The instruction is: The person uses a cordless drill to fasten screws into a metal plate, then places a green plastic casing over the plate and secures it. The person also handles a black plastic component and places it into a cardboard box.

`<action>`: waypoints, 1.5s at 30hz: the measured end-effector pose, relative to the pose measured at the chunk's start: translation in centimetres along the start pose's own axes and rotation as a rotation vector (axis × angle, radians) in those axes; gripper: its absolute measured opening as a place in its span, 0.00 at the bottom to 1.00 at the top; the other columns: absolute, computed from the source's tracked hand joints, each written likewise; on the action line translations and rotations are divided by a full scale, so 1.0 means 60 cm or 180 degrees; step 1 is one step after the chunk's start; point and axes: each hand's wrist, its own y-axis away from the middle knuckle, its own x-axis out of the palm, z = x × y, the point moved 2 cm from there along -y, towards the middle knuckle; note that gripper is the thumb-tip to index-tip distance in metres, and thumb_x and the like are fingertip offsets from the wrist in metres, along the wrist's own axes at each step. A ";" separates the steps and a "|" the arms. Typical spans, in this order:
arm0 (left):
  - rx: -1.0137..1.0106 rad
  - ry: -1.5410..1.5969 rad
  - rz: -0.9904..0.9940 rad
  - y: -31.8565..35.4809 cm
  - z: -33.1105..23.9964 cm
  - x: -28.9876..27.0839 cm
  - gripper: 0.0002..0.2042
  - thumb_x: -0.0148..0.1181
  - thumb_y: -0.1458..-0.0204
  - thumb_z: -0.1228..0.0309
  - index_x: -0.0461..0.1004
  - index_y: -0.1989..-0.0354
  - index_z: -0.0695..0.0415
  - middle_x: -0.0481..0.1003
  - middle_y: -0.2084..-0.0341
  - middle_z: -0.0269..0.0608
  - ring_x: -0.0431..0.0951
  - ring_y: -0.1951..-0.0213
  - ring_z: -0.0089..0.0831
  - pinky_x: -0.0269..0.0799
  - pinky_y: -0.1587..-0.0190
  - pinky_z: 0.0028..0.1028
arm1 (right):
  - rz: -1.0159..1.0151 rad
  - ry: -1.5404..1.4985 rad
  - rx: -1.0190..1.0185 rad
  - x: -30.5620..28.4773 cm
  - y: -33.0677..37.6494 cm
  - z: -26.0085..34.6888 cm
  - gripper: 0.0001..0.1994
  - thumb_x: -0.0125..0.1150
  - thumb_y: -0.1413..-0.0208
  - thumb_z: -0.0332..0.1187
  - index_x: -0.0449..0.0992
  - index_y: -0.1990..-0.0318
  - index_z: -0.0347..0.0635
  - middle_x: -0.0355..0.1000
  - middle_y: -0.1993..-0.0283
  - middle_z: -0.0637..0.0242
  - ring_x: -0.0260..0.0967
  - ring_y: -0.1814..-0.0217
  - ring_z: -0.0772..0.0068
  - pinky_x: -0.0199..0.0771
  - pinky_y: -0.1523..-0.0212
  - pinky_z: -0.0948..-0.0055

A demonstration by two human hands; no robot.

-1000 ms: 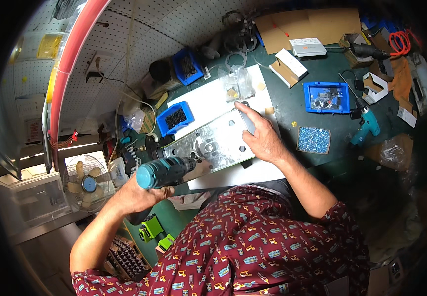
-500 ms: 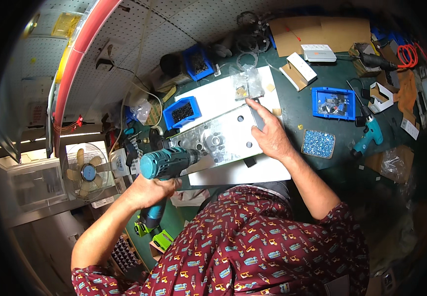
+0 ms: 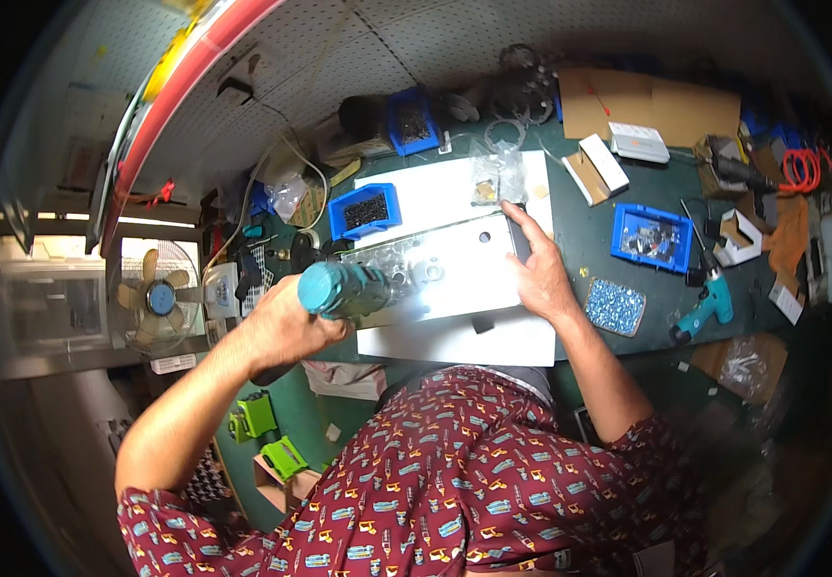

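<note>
The left hand [image 3: 286, 332] was closed firmly around the handle of a teal power drill [image 3: 339, 290], whose front pointed to the right, over the near part of a shiny metal plate [image 3: 481, 277]. Whether the tip touched the plate could not be told. This plate lay between both hands, upon a white sheet [image 3: 416, 344]. The right hand [image 3: 545, 284] was placed at the plate's right end, its thumb and forefinger apart; if the other fingers clamped it, I could not tell. A blue bin [image 3: 370, 230] of black small parts stood beyond the left hand. A clear plastic bag [image 3: 504, 175] lay just beyond the right forefinger, while small blue pieces [image 3: 615, 306] were to the right of the right hand.
</note>
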 end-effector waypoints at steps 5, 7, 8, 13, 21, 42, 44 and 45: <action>-0.0220 0.1282 -0.0008 0.003 -0.032 -0.042 0.17 0.66 0.47 0.78 0.78 0.47 0.60 0.79 0.66 0.31 0.76 0.64 0.22 0.78 0.59 0.29 | -0.0020 0.0029 0.0104 -0.001 0.006 0.027 0.34 0.52 0.45 0.17 0.63 0.27 0.37 0.64 0.26 0.51 0.58 0.22 0.59 0.59 0.25 0.69; 0.0015 0.1457 -0.0272 0.019 -0.033 -0.066 0.19 0.67 0.45 0.77 0.79 0.43 0.57 0.79 0.66 0.30 0.76 0.65 0.22 0.78 0.60 0.27 | -0.0062 0.0226 0.0057 -0.004 0.005 0.025 0.34 0.52 0.45 0.17 0.63 0.27 0.37 0.64 0.27 0.51 0.59 0.22 0.60 0.60 0.26 0.69; -0.0807 0.1786 -0.0185 0.033 -0.032 -0.074 0.20 0.68 0.43 0.75 0.78 0.41 0.57 0.81 0.53 0.35 0.77 0.56 0.23 0.77 0.52 0.28 | -0.0076 0.0332 0.0037 -0.006 0.005 0.027 0.34 0.52 0.45 0.17 0.63 0.27 0.37 0.64 0.27 0.51 0.59 0.22 0.60 0.60 0.26 0.69; -0.0065 0.2558 -0.1220 0.072 0.091 0.001 0.21 0.71 0.41 0.68 0.77 0.40 0.57 0.80 0.52 0.33 0.77 0.54 0.22 0.76 0.50 0.27 | -0.0296 0.0563 0.0104 -0.004 0.004 0.006 0.37 0.56 0.45 0.21 0.59 0.25 0.41 0.67 0.29 0.50 0.65 0.26 0.56 0.68 0.31 0.66; -0.0372 0.2645 -0.1060 0.139 0.232 0.101 0.16 0.70 0.43 0.66 0.79 0.50 0.58 0.81 0.60 0.37 0.79 0.58 0.27 0.76 0.51 0.32 | -0.0404 0.2620 -0.0150 0.003 0.014 0.050 0.35 0.60 0.47 0.26 0.63 0.28 0.39 0.68 0.32 0.44 0.65 0.30 0.42 0.64 0.29 0.55; 0.1417 0.2977 -0.1227 0.122 0.412 0.036 0.26 0.69 0.45 0.71 0.68 0.39 0.61 0.75 0.53 0.39 0.75 0.52 0.27 0.73 0.46 0.30 | -0.0739 0.2344 -0.0383 0.170 0.084 0.006 0.23 0.56 0.43 0.21 0.73 0.38 0.30 0.72 0.34 0.48 0.71 0.33 0.55 0.69 0.31 0.63; 0.1411 0.3216 -0.1128 0.119 0.422 0.049 0.26 0.68 0.45 0.72 0.66 0.38 0.60 0.74 0.54 0.38 0.74 0.52 0.26 0.73 0.46 0.30 | -0.0669 0.2343 -0.0400 0.171 0.081 0.008 0.23 0.55 0.43 0.20 0.73 0.38 0.30 0.73 0.36 0.49 0.72 0.34 0.56 0.70 0.32 0.63; 0.1550 0.3194 -0.1203 0.119 0.429 0.056 0.26 0.68 0.45 0.72 0.65 0.38 0.58 0.74 0.55 0.38 0.74 0.52 0.26 0.73 0.46 0.30 | -0.0635 0.2374 -0.0370 0.174 0.081 0.011 0.23 0.55 0.43 0.20 0.73 0.38 0.30 0.73 0.36 0.49 0.72 0.34 0.56 0.70 0.32 0.63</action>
